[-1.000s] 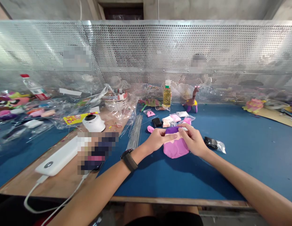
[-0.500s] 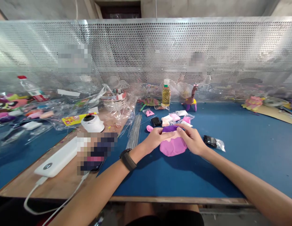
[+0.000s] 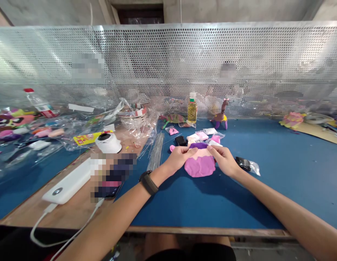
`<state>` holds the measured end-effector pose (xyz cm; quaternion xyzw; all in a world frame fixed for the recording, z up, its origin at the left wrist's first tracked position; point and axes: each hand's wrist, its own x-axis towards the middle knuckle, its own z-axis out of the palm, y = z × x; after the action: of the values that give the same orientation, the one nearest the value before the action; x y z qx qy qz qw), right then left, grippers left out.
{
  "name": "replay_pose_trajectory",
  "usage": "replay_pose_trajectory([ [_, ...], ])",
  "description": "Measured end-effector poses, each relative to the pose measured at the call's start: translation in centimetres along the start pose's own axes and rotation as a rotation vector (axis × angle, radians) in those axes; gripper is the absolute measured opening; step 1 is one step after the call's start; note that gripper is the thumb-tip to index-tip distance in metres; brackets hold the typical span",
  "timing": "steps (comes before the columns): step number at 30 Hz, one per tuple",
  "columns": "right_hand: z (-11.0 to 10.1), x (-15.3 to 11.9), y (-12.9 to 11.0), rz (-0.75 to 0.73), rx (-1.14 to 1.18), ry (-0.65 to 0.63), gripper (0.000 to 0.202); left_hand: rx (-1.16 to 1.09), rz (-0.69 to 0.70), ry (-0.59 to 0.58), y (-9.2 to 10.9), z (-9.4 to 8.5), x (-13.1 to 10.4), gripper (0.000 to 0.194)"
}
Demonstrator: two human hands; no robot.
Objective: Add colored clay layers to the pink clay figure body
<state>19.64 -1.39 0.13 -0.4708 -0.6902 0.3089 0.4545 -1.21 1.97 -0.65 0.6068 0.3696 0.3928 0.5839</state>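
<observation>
Between my hands is a flat piece of modelling clay (image 3: 200,166), banded dark purple at the far edge, pale peach in the middle and pinkish-purple at the near side. My left hand (image 3: 182,156) pinches its left edge, thumb lying on top. On the opposite edge my right hand (image 3: 222,158) grips with thumb and fingers. The undersides of both hands' fingers are hidden. Just beyond the clay lie small packets of pink and white clay (image 3: 202,135) and a black packet (image 3: 181,141). A pink lump (image 3: 172,148) peeks out beside my left hand.
A bundle of thin wires (image 3: 156,150) lies left of my hands, near a phone (image 3: 111,181), a white power bank (image 3: 72,183) and a white roll (image 3: 108,142). Behind stand an oil bottle (image 3: 192,108) and a clay animal (image 3: 221,117). A black packet in clear wrap (image 3: 247,165) sits right.
Both hands have shifted slightly on the clay sheet's edges, and more of its purple and peach bands shows. The sheet's near edge has moved up a little.
</observation>
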Motion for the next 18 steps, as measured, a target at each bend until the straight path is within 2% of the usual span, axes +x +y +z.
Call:
replay_pose_trajectory([
  [4, -0.01, 0.0, -0.01, -0.033, -0.036, 0.011, 0.056, -0.103, -0.043, -0.032, 0.09, 0.11, 0.03, 0.054],
  [9, 0.15, -0.04, -0.12, -0.005, -0.022, -0.033, 0.055, -0.152, -0.042, -0.117, 0.07, 0.47, -0.08, 0.05],
  [15, 0.12, -0.11, 0.04, 0.032, 0.092, -0.062, 0.054, -0.14, -0.046, -0.034, 0.17, 0.51, -0.16, 0.046],
  [18, 0.02, -0.17, -0.15, -0.002, 0.061, -0.061, 0.051, -0.183, -0.048, -0.072, 0.57, 0.49, -0.34, 0.043],
])
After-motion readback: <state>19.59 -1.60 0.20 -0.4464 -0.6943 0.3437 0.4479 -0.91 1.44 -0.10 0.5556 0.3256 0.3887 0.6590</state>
